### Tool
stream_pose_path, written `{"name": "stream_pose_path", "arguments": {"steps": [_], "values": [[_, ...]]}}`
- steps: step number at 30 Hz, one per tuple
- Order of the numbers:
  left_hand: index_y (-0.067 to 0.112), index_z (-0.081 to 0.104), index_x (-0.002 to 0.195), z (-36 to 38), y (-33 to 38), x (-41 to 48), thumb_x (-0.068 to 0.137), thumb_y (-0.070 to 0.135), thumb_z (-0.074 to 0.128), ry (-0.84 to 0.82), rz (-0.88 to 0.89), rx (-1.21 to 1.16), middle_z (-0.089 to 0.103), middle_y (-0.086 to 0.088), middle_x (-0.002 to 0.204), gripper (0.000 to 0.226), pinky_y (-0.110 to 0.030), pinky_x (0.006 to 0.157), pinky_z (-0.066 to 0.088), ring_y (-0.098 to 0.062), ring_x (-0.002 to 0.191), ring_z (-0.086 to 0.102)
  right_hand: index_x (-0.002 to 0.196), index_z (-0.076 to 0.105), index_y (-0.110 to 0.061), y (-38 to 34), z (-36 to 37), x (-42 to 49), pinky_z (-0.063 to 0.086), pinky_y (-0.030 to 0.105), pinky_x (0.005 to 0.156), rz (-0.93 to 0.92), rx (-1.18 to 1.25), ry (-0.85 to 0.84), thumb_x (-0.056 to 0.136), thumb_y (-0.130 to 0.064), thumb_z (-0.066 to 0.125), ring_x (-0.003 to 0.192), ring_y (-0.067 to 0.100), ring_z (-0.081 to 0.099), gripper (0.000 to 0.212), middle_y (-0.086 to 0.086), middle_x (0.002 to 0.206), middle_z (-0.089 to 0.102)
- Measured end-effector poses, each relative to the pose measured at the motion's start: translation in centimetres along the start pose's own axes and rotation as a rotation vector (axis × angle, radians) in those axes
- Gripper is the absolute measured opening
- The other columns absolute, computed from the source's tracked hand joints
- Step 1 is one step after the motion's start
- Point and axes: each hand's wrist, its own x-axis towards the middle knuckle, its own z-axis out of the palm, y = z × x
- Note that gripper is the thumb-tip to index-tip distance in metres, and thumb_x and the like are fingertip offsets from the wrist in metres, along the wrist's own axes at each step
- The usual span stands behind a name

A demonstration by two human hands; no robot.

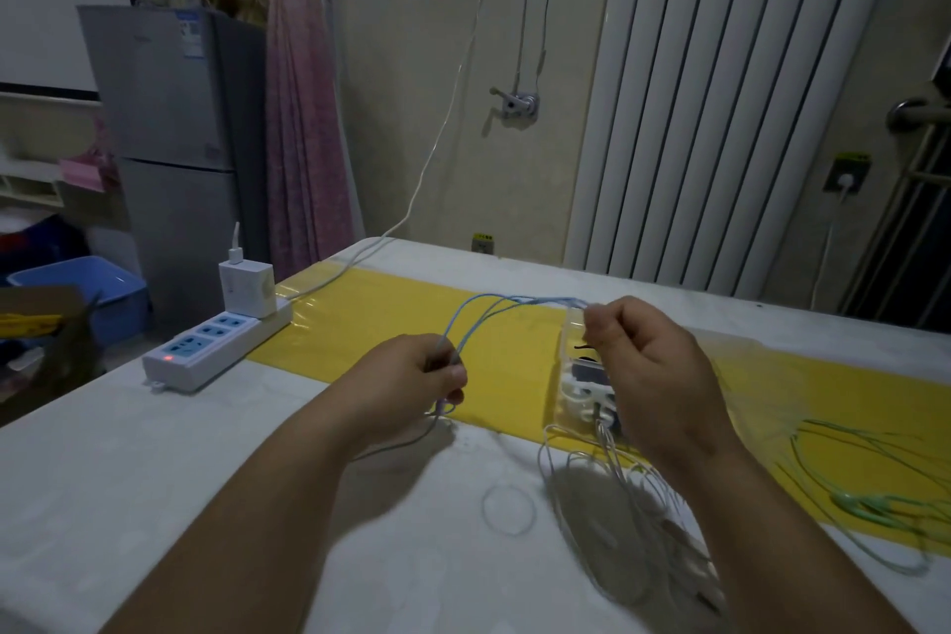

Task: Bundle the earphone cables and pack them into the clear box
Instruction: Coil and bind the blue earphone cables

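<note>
**Blue cable stretched between two hands**

The left hand [422, 376] pinched one end of the blue earphone cable [504, 306]. Its looped strands ran left to right, above the surface [206, 479], to the right hand [643, 366], which gripped the other end. The clear box [574, 376] lay just behind the right hand, which was likely the nearer hand for packing.

Power strip [216, 350] with white charger [246, 286] left; radiator [720, 93], probably fridge [175, 118] behind.
</note>
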Motion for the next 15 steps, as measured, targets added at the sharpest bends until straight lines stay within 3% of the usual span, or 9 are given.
{"name": "stream_pose_path", "arguments": {"steps": [2, 3, 6, 9, 15], "values": [[0.014, 0.06, 0.076, -0.02, 0.15, -0.05, 0.093, 0.014, 0.057, -0.008, -0.021, -0.118, 0.069, -0.001, 0.072, 0.017, -0.021, 0.051, 0.04, -0.004, 0.046, 0.047, 0.074, 0.054, -0.009, 0.06, 0.29, -0.06, 0.046, 0.041, 0.063, -0.031, -0.023, -0.008, 0.091, -0.047, 0.05, 0.067, 0.029, 0.055, 0.042, 0.009, 0.065, 0.055], [0.014, 0.06, 0.076, -0.08, 0.21, -0.09, 0.092, 0.013, 0.059, -0.004, -0.022, -0.143, 0.068, -0.001, 0.07, 0.017, -0.022, 0.05, 0.039, -0.006, 0.045, 0.046, 0.073, 0.054, -0.008, 0.04, 0.39, -0.04, 0.046, 0.04, 0.062, -0.031, -0.03, 0.014, 0.092, -0.046, 0.05, 0.064, 0.027, 0.054, 0.042, 0.009, 0.063, 0.054], [0.016, 0.062, 0.07, -0.36, 0.19, -0.18, 0.085, 0.01, 0.068, 0.025, 0.014, -0.095, 0.059, 0.001, 0.062, 0.017, -0.022, 0.051, 0.039, -0.007, 0.048, 0.045, 0.071, 0.054, -0.011, -0.15, 0.24, 0.19, 0.038, 0.026, 0.048, 0.068, 0.081, 0.159, 0.099, -0.037, 0.048, 0.049, 0.013, 0.041, 0.038, -0.007, 0.05, 0.044], [0.018, 0.065, 0.069, -0.43, 0.15, -0.15, 0.079, 0.005, 0.071, 0.042, 0.041, -0.02, 0.057, 0.006, 0.059, 0.017, -0.025, 0.057, 0.04, -0.007, 0.054, 0.047, 0.068, 0.052, -0.014, 0.05, -0.39, 0.62, 0.03, 0.023, 0.04, 0.2, 0.348, 0.252, 0.101, -0.032, 0.045, 0.04, 0.013, 0.031, 0.037, -0.003, 0.048, 0.035], [0.018, 0.072, 0.087, 0.09, 0.08, 0.26, 0.09, 0.022, 0.063, 0.125, 0.053, 0.204, 0.07, 0.003, 0.081, 0.01, -0.028, 0.07, 0.045, -0.016, 0.079, 0.061, 0.072, 0.047, -0.013, -0.39, -0.31, 0.57, 0.019, 0.018, 0.036, 0.27, 0.657, 0.283, 0.103, -0.028, 0.04, 0.038, 0.007, 0.022, 0.035, -0.006, 0.046, 0.031]]}}
